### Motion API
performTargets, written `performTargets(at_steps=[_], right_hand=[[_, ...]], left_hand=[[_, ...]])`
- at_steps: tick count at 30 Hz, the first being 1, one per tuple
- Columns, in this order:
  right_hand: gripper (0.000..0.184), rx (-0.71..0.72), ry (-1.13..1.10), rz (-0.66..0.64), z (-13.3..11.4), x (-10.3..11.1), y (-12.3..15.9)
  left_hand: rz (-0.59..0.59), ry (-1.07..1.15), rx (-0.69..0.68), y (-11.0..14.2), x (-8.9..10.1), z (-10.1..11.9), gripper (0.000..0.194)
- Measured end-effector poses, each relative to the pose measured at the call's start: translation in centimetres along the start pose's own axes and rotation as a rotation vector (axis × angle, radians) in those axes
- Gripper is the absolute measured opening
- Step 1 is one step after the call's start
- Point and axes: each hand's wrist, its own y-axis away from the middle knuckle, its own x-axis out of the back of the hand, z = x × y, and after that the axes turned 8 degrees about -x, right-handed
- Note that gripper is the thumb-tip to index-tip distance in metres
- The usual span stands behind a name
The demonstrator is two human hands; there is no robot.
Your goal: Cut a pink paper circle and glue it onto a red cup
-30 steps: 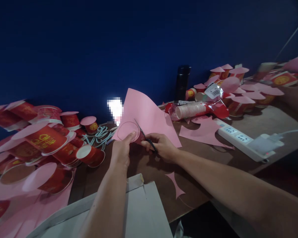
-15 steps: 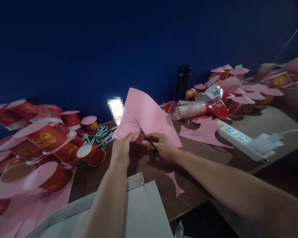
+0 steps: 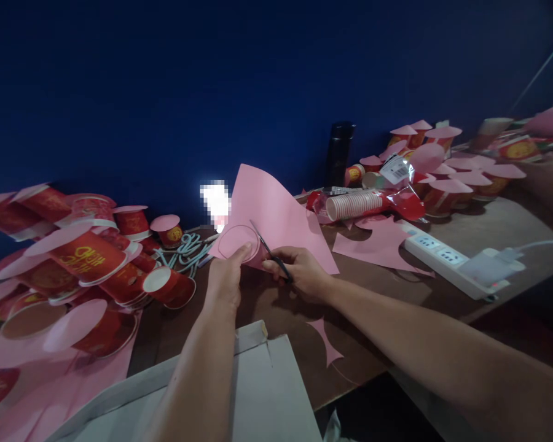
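Pink sheet [image 3: 281,209] and scissors [image 3: 271,253], held over the counter [image 3: 299,368].
My left fingers [image 3: 244,250] pinch the sheet; my right fingers [image 3: 276,261] grip the scissors.

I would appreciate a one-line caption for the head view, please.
Right hand working scissors at pink paper held by the left hand, red cups alongside.

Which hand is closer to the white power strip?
Right. The right hand grips the scissors, left of the power strip; a pink offcut lies between. The left hand is farther left, holding the pink paper.
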Motion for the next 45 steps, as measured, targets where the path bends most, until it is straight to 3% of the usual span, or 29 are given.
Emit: performTargets(at_steps=[3, 18, 31, 45], right_hand=[[0.04, 0.006, -0.004, 0.002, 0.1, 0.0, -0.1], [0.04, 0.01, 0.025, 0.017, 0.2, 0.1, -0.1], [0.034, -0.008, 0.034, -0.016, -0.8, 0.3, 0.2], [0.045, -0.068, 0.004, -0.07, -0.6, 1.3, -0.1]], left_hand=[[-0.058, -0.019, -0.013, -0.2, 0.2, -0.3, 0.04], [-0.025, 0.01, -0.135, -0.2, 0.1, -0.4, 0.029], [-0.085, 0.032, -0.094, -0.5, 0.5, -0.8, 0.042], [-0.16, 0.029, -0.077, -0.7, 0.6, -0.9, 0.046]])
